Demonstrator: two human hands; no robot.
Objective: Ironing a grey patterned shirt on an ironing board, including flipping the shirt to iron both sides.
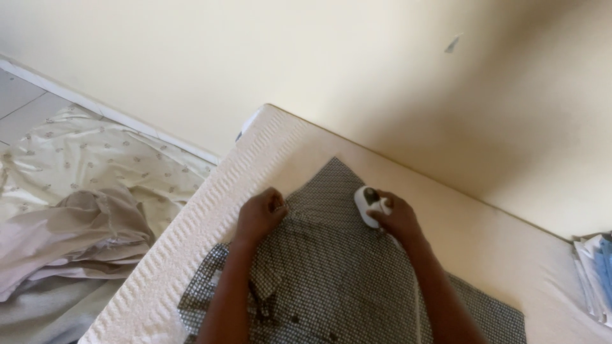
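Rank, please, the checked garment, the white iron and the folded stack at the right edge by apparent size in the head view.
1. checked garment
2. folded stack, partly cut off, so unsure
3. white iron, partly covered by the right hand

single head-worn view, steeply downward and close over the mattress [268,153] by the wall [319,57]

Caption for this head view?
Right hand presses a white iron on a checked shirt; left hand holds the fabric.
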